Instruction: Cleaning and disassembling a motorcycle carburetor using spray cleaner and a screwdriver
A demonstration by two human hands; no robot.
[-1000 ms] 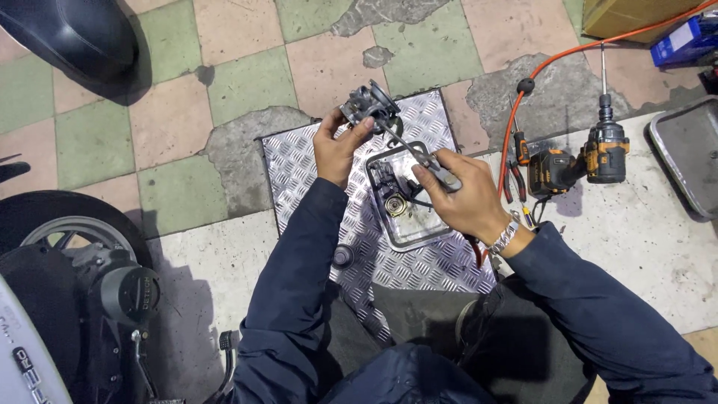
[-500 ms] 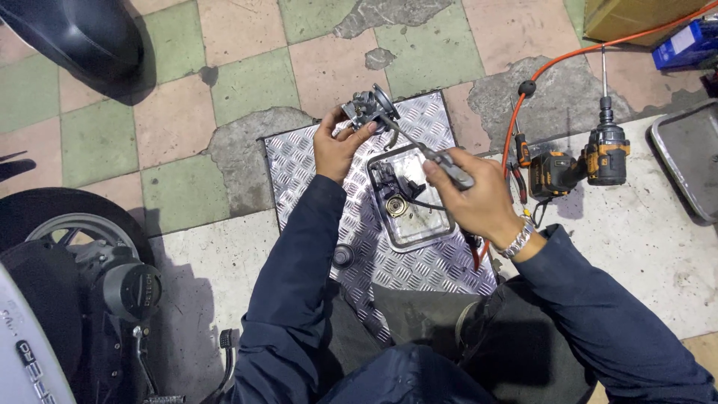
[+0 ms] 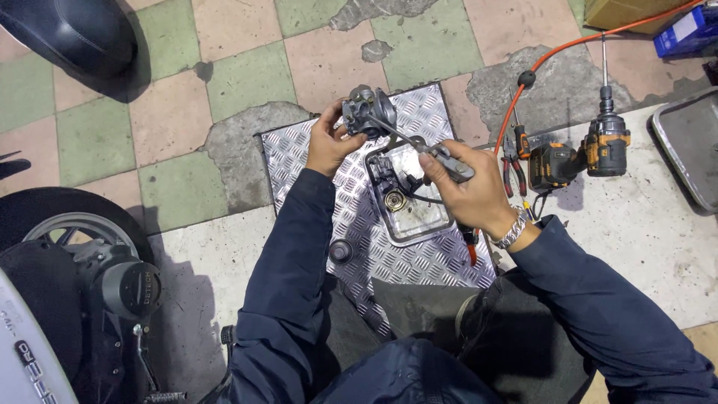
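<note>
Left hand (image 3: 327,144) grips the carburetor (image 3: 364,114), probably heavy, rigid metal, while right hand (image 3: 465,187) pinches a screwdriver (image 3: 426,150)

blue box (image 3: 686,31) (top right), brown carton (image 3: 627,10)

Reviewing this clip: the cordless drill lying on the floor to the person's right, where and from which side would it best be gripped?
Probably by the black-and-orange handle of the cordless drill, coming from above. It lies flat on its side on the pale floor, its long bit pointing away from the person and the battery end toward the pliers, so the handle's upper face is exposed. The right hand is nearest, but already holds a tool.
</note>
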